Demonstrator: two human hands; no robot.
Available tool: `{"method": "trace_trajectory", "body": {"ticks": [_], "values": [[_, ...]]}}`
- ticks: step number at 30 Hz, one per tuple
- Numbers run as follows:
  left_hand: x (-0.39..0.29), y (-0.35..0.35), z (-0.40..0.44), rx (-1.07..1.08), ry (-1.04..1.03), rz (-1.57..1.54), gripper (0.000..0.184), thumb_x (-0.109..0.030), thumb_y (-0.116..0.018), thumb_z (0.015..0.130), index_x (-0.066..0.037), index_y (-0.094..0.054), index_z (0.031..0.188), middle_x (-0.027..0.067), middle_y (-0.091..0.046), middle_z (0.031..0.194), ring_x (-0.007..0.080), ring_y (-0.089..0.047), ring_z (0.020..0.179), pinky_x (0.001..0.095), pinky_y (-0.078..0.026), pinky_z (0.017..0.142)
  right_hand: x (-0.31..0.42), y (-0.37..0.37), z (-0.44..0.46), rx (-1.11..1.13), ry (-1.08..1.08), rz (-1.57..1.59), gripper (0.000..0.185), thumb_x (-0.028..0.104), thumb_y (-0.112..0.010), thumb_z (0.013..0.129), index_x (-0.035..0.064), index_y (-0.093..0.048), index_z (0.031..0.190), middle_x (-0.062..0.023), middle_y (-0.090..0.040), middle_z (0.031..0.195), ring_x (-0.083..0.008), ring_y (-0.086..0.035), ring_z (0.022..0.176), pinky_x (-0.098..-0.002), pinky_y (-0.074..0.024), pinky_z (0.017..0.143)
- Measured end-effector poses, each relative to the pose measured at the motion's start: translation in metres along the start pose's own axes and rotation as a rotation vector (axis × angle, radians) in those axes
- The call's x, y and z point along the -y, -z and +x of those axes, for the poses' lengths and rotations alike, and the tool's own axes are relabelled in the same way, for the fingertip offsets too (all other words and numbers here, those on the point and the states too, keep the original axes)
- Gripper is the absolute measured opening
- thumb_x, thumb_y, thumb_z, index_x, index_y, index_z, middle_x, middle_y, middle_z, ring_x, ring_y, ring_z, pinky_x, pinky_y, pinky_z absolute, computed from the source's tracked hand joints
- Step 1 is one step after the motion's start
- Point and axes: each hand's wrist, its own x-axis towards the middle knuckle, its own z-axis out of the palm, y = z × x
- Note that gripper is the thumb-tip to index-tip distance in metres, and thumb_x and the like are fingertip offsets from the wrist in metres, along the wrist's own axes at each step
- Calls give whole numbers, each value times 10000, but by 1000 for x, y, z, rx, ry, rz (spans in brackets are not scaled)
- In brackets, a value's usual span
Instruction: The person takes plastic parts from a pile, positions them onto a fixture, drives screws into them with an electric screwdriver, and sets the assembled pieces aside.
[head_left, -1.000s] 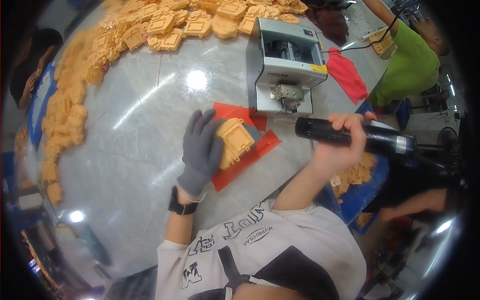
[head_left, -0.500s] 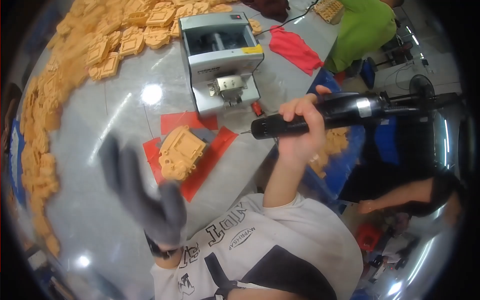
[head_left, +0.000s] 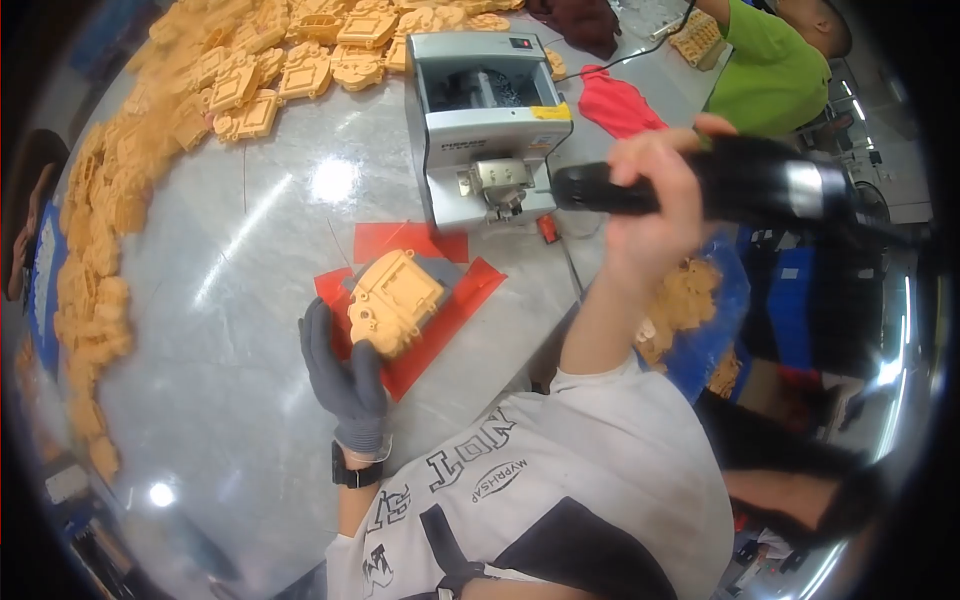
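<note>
A yellow-orange plastic housing (head_left: pixel 395 300) lies on a grey pad edged with red tape (head_left: pixel 430 352). My left hand (head_left: pixel 345 380), in a grey glove, is at its lower left. The thumb reaches the housing's lower edge, and the fingers lie straight along its left side with a gap. My right hand (head_left: pixel 660 190), bare and raised, is wrapped round a black electric screwdriver (head_left: pixel 750 185), blurred by motion. The screwdriver's nose points left at the front of a grey screw feeder (head_left: pixel 490 130), close to its metal outlet (head_left: pixel 498 185). Whether the bit touches the outlet I cannot tell.
Many similar yellow housings (head_left: pixel 230 85) are heaped along the table's far and left edges. A blue bin (head_left: pixel 725 290) with yellow parts stands at the right. Past the feeder lie a red cloth (head_left: pixel 615 100) and a person in a green shirt (head_left: pixel 770 70).
My left hand has come from a blurred position over the table to the housing's side. My right hand has carried the screwdriver up and away to the feeder's front. The view has shifted slightly.
</note>
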Motion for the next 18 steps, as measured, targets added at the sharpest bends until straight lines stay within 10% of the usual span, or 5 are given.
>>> {"method": "trace_trajectory", "body": {"ticks": [6,18], "values": [[4,6,-1,-42,-75,83,413,-30,-454,775,59,-446,1178,201,-519,1154,337,-492,1091,518,-198,1057,-40,-32,-13,74,-134,77,297,-70,-582,682,-25,-460,950,-62,-578,617,-103,-529,497,-219,-429,507],[15,10,-5,1,-153,71,547,-106,-600,701,9,-443,1212,190,-521,1158,340,-502,1086,524,-224,1046,8,-35,-60,559,-196,355,415,7,-490,731,33,-362,1125,-86,-478,644,-182,-495,486,-342,-431,557]]}}
